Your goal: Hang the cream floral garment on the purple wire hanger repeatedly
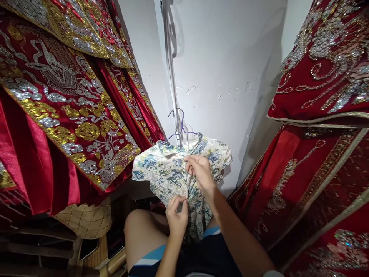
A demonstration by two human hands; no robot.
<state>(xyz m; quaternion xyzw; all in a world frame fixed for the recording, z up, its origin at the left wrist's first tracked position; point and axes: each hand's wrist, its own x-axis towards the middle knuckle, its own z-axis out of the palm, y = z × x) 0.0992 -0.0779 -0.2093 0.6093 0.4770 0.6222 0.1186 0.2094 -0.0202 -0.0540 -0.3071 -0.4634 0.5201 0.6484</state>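
Red satin garments (89, 130), thick with gold and silver embroidery, hang along the left side, and a tan woven piece (86, 219) with a diamond pattern shows beneath their hems. Next comes the person's bare knee, with dark shorts (201, 256) banded in blue and white. At the middle, just above the lap, the floral shirt (168, 175) hangs upright on a thin purple hanger (182, 123). Its pale, cream-white cloth is printed all over with leafy scrolls and blossoms in blue, grey-green and touches of yellow; the short sleeves flare out at either side, the collar stands around the hanger's neck, and the lower part falls in loose folds between the legs. The left hand (176, 209) has thumb and forefinger pinched together on the front edge, partway down. Behind the collar rises a slim metal pole (170, 57); whether the hook rests on it cannot be told. Slightly right and higher, the right hand (200, 169) clamps the same edge below the collar, fingers curled in. Beyond it spreads a scuffed white wall (216, 57), then more red garments (325, 69), beaded in silver, at far right.
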